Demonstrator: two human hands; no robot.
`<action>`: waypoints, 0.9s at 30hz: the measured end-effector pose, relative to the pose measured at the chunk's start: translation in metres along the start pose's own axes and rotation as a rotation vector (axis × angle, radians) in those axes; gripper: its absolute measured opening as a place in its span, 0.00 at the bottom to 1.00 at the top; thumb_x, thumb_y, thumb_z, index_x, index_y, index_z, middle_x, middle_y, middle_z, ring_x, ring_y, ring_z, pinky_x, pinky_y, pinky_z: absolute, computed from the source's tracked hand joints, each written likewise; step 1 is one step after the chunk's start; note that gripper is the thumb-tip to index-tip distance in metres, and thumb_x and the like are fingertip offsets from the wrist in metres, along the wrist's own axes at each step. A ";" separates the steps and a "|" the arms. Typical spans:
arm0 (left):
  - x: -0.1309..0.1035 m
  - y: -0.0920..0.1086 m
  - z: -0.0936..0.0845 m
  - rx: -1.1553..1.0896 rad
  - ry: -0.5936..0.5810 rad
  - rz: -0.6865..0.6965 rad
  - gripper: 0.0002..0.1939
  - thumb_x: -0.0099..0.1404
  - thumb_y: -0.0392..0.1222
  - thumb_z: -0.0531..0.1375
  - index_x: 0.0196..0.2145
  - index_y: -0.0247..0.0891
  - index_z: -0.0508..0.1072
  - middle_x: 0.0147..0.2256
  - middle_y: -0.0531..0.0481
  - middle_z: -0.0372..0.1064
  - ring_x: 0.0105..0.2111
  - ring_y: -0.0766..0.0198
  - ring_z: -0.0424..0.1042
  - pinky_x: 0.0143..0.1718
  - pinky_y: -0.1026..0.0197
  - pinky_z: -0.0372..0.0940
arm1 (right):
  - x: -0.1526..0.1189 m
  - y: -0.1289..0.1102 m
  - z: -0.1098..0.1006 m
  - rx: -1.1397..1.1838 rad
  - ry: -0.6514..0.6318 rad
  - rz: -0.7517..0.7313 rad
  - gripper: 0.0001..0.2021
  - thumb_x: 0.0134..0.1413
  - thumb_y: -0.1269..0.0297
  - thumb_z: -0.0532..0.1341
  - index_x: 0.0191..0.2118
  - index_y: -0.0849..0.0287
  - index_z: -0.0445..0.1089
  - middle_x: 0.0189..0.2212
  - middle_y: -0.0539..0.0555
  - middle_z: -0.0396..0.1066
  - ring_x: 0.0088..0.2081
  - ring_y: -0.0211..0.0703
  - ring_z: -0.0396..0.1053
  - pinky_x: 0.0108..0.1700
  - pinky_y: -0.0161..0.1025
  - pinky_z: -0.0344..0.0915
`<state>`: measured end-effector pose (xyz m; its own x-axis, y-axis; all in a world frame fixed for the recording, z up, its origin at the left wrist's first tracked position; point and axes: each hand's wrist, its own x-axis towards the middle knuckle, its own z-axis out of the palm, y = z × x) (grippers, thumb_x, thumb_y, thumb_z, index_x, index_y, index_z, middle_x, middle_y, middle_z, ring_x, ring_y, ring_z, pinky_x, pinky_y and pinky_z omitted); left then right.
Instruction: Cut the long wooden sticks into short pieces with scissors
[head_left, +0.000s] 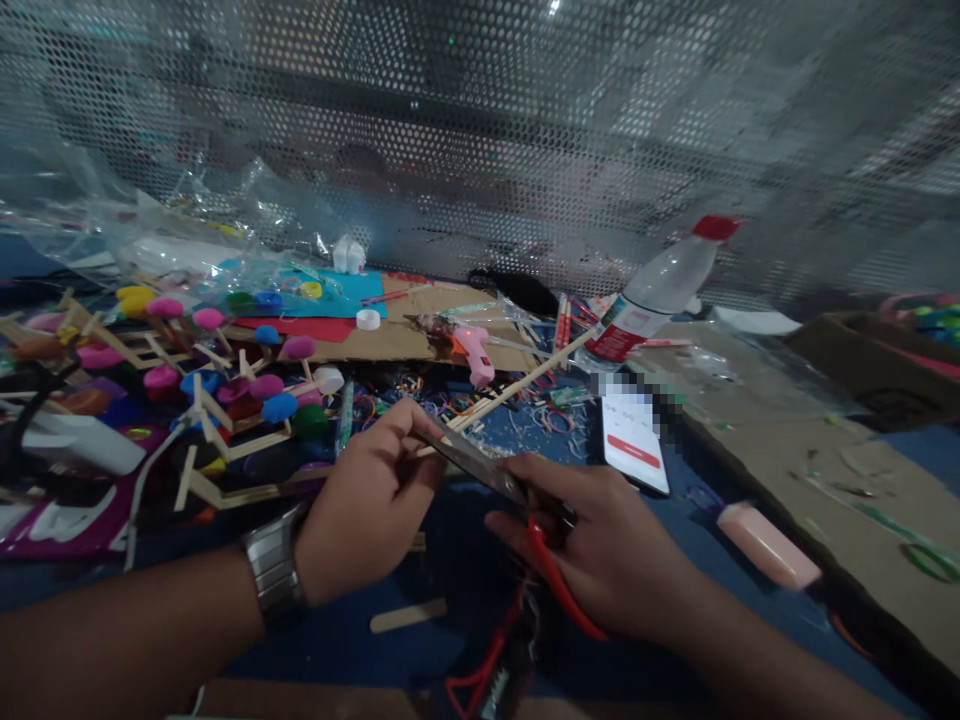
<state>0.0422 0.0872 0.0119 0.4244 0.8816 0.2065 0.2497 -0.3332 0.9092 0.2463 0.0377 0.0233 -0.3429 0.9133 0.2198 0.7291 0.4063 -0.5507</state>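
My left hand (371, 505), with a metal watch on its wrist, pinches long thin wooden sticks (525, 385) that slant up to the right. My right hand (611, 535) is closed around red-handled scissors (559, 590). The scissors' blades reach left to the sticks at my left fingertips; whether they are apart or together I cannot tell. Below my hands a short flat craft stick (409, 615) lies on the blue table. Under the scissors is a dark item with a red loop (480, 680), partly hidden.
On the left are several wooden-stick pieces with colourful caps (277, 407). A pink glue gun (474, 352) lies on cardboard at the back, near a red-capped bottle (652, 290). To the right are a phone (630, 440), a pale pink block-shaped item (769, 545) and more cardboard (892, 540).
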 end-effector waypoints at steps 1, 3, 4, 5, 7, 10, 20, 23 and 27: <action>0.000 0.000 0.000 0.001 0.000 0.000 0.04 0.67 0.35 0.54 0.33 0.40 0.65 0.26 0.56 0.65 0.26 0.65 0.64 0.29 0.62 0.60 | 0.000 0.001 0.000 -0.012 0.005 0.005 0.08 0.60 0.59 0.60 0.37 0.58 0.71 0.16 0.41 0.54 0.17 0.34 0.53 0.21 0.32 0.50; 0.000 -0.001 0.000 -0.004 -0.003 0.002 0.04 0.67 0.34 0.54 0.34 0.40 0.65 0.28 0.55 0.66 0.29 0.65 0.66 0.31 0.62 0.61 | -0.001 0.003 0.002 -0.048 0.020 0.018 0.09 0.60 0.58 0.60 0.34 0.58 0.71 0.15 0.41 0.55 0.17 0.34 0.53 0.20 0.32 0.50; 0.000 -0.001 0.000 -0.006 -0.004 -0.001 0.04 0.67 0.34 0.54 0.34 0.40 0.65 0.29 0.55 0.67 0.29 0.65 0.67 0.31 0.62 0.61 | -0.001 0.005 0.003 -0.064 0.032 0.021 0.09 0.60 0.58 0.60 0.33 0.58 0.71 0.15 0.42 0.55 0.17 0.34 0.52 0.20 0.32 0.50; 0.000 -0.001 0.000 -0.003 -0.005 -0.009 0.04 0.68 0.35 0.53 0.34 0.40 0.65 0.29 0.55 0.67 0.29 0.65 0.67 0.31 0.62 0.60 | -0.001 0.006 0.004 -0.077 0.044 0.029 0.10 0.60 0.57 0.60 0.33 0.57 0.71 0.15 0.42 0.57 0.17 0.34 0.52 0.20 0.32 0.51; 0.000 0.000 0.000 0.017 -0.004 -0.032 0.04 0.69 0.37 0.53 0.34 0.40 0.64 0.26 0.57 0.64 0.27 0.66 0.64 0.29 0.63 0.59 | -0.002 0.008 0.005 -0.087 0.062 0.040 0.10 0.60 0.57 0.60 0.33 0.57 0.71 0.15 0.43 0.59 0.17 0.34 0.53 0.20 0.31 0.51; 0.000 0.002 0.001 0.029 0.008 -0.045 0.07 0.70 0.41 0.54 0.33 0.40 0.63 0.24 0.58 0.61 0.24 0.67 0.60 0.25 0.64 0.56 | -0.001 0.009 0.005 -0.082 0.080 0.061 0.11 0.60 0.55 0.60 0.32 0.56 0.70 0.15 0.43 0.59 0.17 0.34 0.53 0.20 0.32 0.51; 0.001 -0.001 0.003 -0.139 0.000 -0.075 0.12 0.73 0.48 0.52 0.33 0.40 0.63 0.23 0.60 0.52 0.22 0.68 0.51 0.25 0.64 0.52 | 0.010 -0.001 -0.010 0.124 -0.034 0.095 0.15 0.60 0.50 0.57 0.40 0.58 0.66 0.22 0.48 0.68 0.22 0.39 0.65 0.25 0.35 0.60; 0.000 -0.001 0.002 -0.121 -0.003 -0.047 0.15 0.73 0.49 0.50 0.31 0.40 0.63 0.22 0.59 0.52 0.22 0.68 0.52 0.26 0.63 0.52 | 0.011 -0.004 -0.014 0.235 -0.053 0.026 0.15 0.62 0.53 0.58 0.49 0.56 0.64 0.27 0.49 0.71 0.25 0.40 0.68 0.29 0.36 0.64; -0.002 0.002 0.000 -0.092 -0.022 -0.002 0.14 0.73 0.48 0.49 0.31 0.40 0.63 0.22 0.59 0.54 0.23 0.67 0.53 0.27 0.63 0.54 | 0.012 -0.006 -0.016 0.370 -0.032 -0.024 0.29 0.63 0.54 0.58 0.65 0.54 0.51 0.39 0.54 0.74 0.34 0.43 0.73 0.36 0.39 0.69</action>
<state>0.0419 0.0851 0.0129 0.4436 0.8742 0.1974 0.1700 -0.2983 0.9392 0.2477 0.0465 0.0422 -0.3797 0.9000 0.2142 0.4590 0.3843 -0.8010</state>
